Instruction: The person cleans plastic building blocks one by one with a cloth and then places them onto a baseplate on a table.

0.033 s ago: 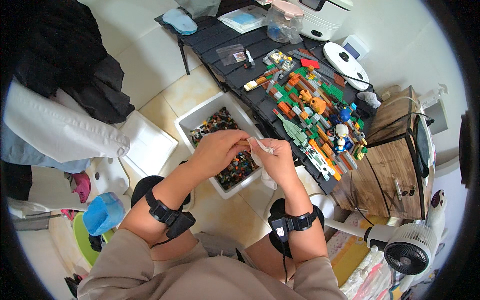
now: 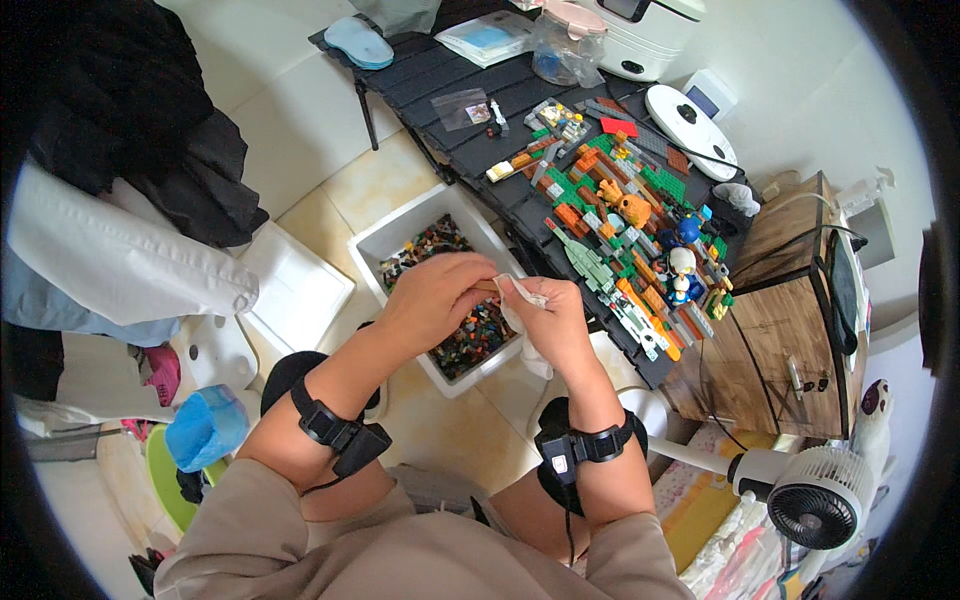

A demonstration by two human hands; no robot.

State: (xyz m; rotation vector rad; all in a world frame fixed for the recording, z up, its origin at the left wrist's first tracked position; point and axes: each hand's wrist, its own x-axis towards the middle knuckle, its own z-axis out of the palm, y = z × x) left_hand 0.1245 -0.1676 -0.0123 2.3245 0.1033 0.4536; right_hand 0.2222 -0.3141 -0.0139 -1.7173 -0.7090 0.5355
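Over the bin of toy bricks my two hands meet, fingertips close together. My left hand (image 2: pixel 437 297) is closed, pinching one end of a small brown piece (image 2: pixel 486 285), which looks like a toy brick; the fingers hide most of it. My right hand (image 2: pixel 553 318) is closed on a white cloth (image 2: pixel 516 297), which is folded against the other end of the brown piece and hangs down below the palm. Beneath them stands a white foam box (image 2: pixel 365 262) on the floor, holding many small loose bricks (image 2: pixel 440 238) in mixed colours.
On the right, a black slatted table (image 2: pixel 480 168) carries brick builds (image 2: pixel 600 215) and small figures (image 2: pixel 683 262). A white lid (image 2: pixel 297 285) lies left of the box. A wooden cabinet (image 2: pixel 790 340) and a fan (image 2: pixel 815 500) stand at right; clothes (image 2: pixel 130 240) hang at left.
My left fingers have shifted very slightly around the brown piece. Everything else stays where it was.
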